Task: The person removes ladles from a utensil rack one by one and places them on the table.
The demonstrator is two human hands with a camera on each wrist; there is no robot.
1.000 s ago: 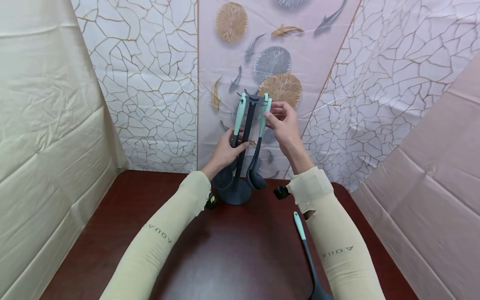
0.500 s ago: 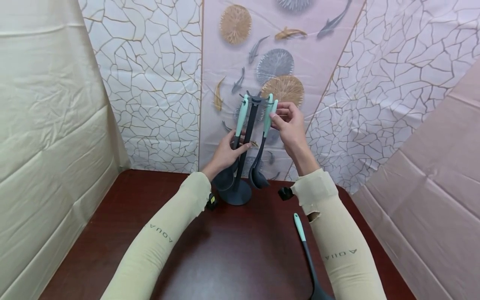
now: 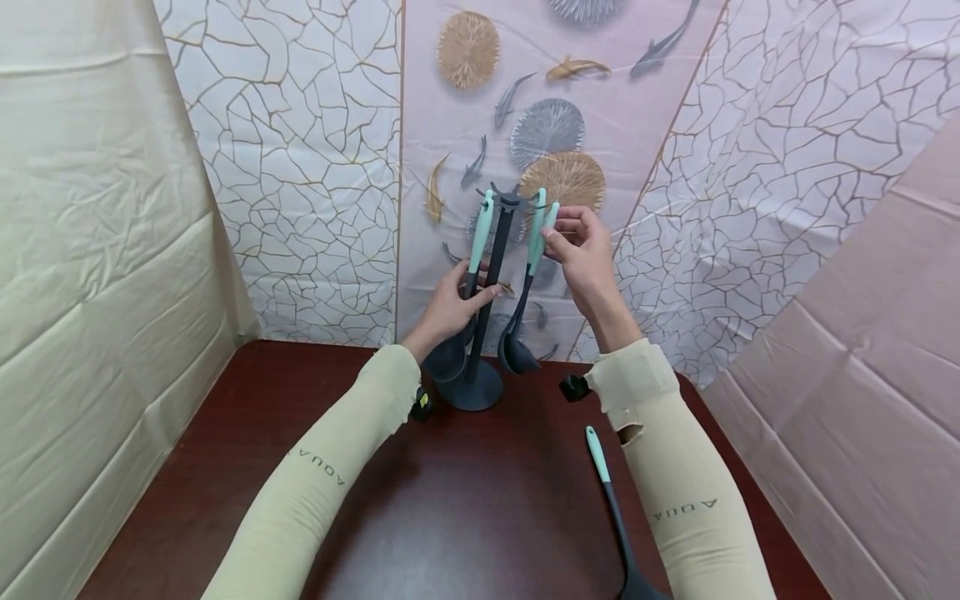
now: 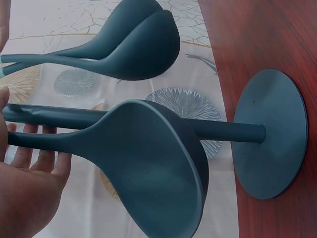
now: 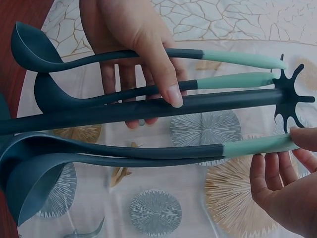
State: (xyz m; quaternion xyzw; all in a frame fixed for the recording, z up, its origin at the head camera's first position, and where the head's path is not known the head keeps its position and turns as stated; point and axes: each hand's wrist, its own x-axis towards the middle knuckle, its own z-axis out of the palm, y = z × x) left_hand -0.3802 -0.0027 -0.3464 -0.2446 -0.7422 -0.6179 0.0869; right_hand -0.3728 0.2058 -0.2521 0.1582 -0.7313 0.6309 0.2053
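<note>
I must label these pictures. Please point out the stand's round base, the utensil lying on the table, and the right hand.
Round base (image 4: 282, 141), left wrist view: flat face.
Lying utensil (image 3: 616, 515), head view: dark shaft.
Right hand (image 3: 589, 257), head view: middle of the hand.

One left hand (image 3: 450, 304) and one right hand (image 3: 587, 254) make two hands. One stand (image 3: 471, 390) has four mint-handled utensils (image 5: 237, 59) beside its post, two to each side, and a fifth utensil (image 3: 612, 508) lies on the single worktop (image 3: 450, 508).
</note>
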